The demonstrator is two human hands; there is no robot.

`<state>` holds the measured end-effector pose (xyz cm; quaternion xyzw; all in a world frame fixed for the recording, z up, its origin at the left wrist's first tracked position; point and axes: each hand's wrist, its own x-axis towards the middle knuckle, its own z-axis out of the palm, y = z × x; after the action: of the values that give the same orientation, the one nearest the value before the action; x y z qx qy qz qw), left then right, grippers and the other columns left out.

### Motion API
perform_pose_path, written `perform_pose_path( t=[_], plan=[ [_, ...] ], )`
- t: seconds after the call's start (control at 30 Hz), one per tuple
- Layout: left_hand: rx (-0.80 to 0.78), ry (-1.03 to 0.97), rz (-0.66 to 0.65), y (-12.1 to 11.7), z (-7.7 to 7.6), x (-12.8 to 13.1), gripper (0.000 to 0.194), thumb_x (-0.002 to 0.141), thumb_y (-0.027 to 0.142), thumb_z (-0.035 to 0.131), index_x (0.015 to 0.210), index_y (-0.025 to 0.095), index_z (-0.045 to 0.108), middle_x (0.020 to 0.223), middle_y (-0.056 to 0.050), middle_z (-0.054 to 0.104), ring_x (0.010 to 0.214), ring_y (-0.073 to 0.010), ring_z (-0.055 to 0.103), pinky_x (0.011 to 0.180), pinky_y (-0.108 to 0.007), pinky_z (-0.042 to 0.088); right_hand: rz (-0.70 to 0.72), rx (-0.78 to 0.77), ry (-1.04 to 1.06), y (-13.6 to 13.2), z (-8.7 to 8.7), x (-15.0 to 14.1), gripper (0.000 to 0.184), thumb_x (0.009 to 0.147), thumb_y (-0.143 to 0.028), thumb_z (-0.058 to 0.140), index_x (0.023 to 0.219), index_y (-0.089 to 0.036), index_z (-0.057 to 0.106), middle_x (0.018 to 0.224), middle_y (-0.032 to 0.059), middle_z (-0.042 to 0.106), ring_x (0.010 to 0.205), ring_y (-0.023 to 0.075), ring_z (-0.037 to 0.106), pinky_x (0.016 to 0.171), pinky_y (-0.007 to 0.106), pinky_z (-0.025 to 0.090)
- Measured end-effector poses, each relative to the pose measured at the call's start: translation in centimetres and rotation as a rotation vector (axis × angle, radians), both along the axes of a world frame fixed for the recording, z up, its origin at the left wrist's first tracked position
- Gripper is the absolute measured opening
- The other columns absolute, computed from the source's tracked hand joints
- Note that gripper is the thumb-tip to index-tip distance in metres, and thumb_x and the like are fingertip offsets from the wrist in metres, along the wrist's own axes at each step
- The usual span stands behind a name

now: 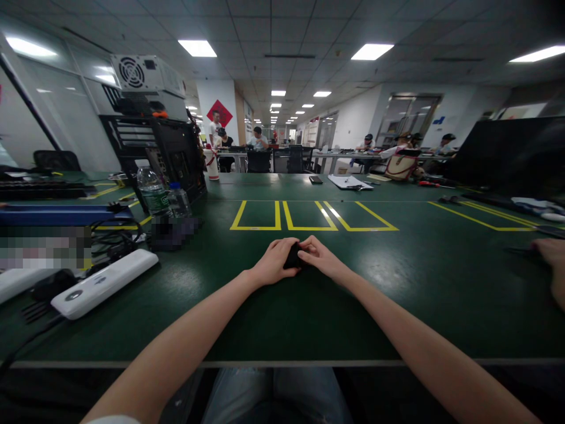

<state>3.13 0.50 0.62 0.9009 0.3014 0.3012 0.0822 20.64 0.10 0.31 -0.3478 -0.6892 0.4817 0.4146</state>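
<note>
Black and small, the object (292, 257) sits right at the centre of our clock, on or just above the green bench (273, 330); which of the two, we cannot tell. Left hand (276, 263) wraps it from nine o'clock, fingers curled over the top, thumb below, narrowed around it. Right hand (322, 259) comes in from three, its fingers and thumb closed in a pinch at the near-hidden right edge. So much is covered that its shape and detail can't be made out! Up at twelve, yellow tape outlines (304, 228) lie just beyond the hands. Over at nine, a white power strip (106, 282), with a pixelated patch behind it masking whatever lies there. Two clear bottles (152, 188) stand at ten, well apart. And out at three, another person's hand (551, 265), blurred and cut off by the edge.
</note>
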Motion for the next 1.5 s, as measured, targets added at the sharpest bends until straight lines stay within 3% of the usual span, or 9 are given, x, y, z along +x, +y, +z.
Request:
perform_pose_path(
  t=[0.13,0.27,0.53,0.73,0.9,1.1,1.23,1.5],
  plan=[
    [0.007,-0.006,-0.001,0.16,-0.18,0.06,0.062,0.065,0.026,0.061,0.117,0.022,0.028,0.114,-0.006,0.045,0.109,-0.0218,0.041,0.096,-0.042,0.025,-0.010,0.005,0.037,0.25,-0.21,-0.23,0.022,0.070,-0.031,0.057,0.084,-0.021,0.043,0.082,-0.0018,0.053,0.083,0.0136,0.053,0.079,0.032,0.040],
    [0.018,-0.009,-0.007,0.22,-0.28,0.06,0.061,0.065,0.025,0.060,0.117,0.021,0.029,0.113,-0.006,0.046,0.108,-0.0213,0.042,0.096,-0.041,0.025,-0.016,-0.075,0.027,0.39,-0.32,-0.09,0.028,0.069,-0.030,0.058,0.091,-0.021,0.044,0.091,0.0013,0.054,0.090,0.0159,0.052,0.081,0.035,0.040],
    [0.013,-0.001,-0.006,0.06,-0.11,0.00,0.060,0.066,0.026,0.059,0.117,0.021,0.028,0.113,-0.006,0.046,0.108,-0.0219,0.042,0.096,-0.042,0.024,0.075,-0.056,0.017,-0.37,0.21,0.25,0.038,0.061,-0.024,0.066,0.091,-0.023,0.042,0.098,0.0011,0.052,0.096,0.0168,0.051,0.083,0.036,0.040],
    [0.003,-0.001,-0.010,-0.08,0.08,-0.01,0.061,0.067,0.026,0.059,0.118,0.023,0.027,0.115,-0.006,0.045,0.110,-0.0223,0.041,0.096,-0.043,0.024,-0.022,-0.026,-0.025,0.13,-0.33,0.03,0.024,0.072,-0.036,0.054,0.087,-0.021,0.043,0.085,-0.0002,0.054,0.084,0.0150,0.053,0.076,0.034,0.042],
    [0.007,-0.005,-0.006,-0.06,0.06,0.00,0.060,0.066,0.026,0.059,0.118,0.022,0.028,0.114,-0.006,0.045,0.109,-0.0220,0.042,0.096,-0.043,0.024,-0.068,-0.076,-0.026,0.43,-0.66,-0.06,0.029,0.070,-0.037,0.055,0.092,-0.022,0.045,0.089,0.0011,0.055,0.086,0.0169,0.052,0.077,0.036,0.043],
    [0.007,-0.005,0.000,-0.01,-0.08,0.06,0.060,0.066,0.026,0.059,0.117,0.022,0.028,0.115,-0.006,0.045,0.109,-0.0221,0.041,0.096,-0.043,0.024,0.017,-0.051,-0.005,0.20,-0.07,0.20,0.027,0.066,-0.029,0.062,0.088,-0.021,0.048,0.094,0.0011,0.054,0.094,0.0169,0.052,0.087,0.038,0.038],
    [0.001,-0.011,0.002,0.08,-0.19,0.15,0.060,0.065,0.025,0.059,0.117,0.022,0.028,0.114,-0.007,0.045,0.109,-0.0229,0.041,0.095,-0.043,0.024,0.088,-0.023,0.025,-0.17,0.30,0.25,0.038,0.060,-0.024,0.067,0.090,-0.021,0.044,0.094,0.0008,0.054,0.095,0.0166,0.052,0.087,0.038,0.038],
    [0.013,-0.008,0.001,0.04,-0.09,0.09,0.060,0.066,0.026,0.059,0.118,0.022,0.028,0.115,-0.007,0.045,0.109,-0.0220,0.041,0.097,-0.042,0.024,-0.052,-0.027,-0.010,0.11,-0.33,-0.12,0.025,0.070,-0.035,0.056,0.088,-0.021,0.044,0.083,0.0000,0.057,0.084,0.0160,0.054,0.078,0.036,0.041]
  ],
)
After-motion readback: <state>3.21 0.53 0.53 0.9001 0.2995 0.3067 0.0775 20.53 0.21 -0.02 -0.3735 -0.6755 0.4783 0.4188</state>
